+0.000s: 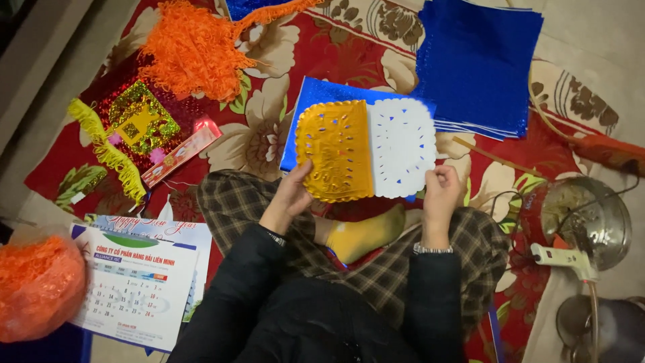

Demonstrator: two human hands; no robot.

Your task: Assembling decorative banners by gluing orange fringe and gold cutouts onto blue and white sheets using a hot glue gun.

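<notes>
Head view: left hand (290, 195) pinching gold cut-out sheet (334, 150), right hand (440, 190) pinching white cut-out sheet (402, 146) at its 5 o'clock corner. Both over lap, overlapping, seemingly half separated. Blue foil stack (478, 62) at 1 o'clock, untouched. Orange fringe (191, 48) at 11.

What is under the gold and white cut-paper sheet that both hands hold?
Under the gold and white cut-paper sheet lies a shiny blue foil sheet on the red floral cloth; its middle is covered.
</notes>
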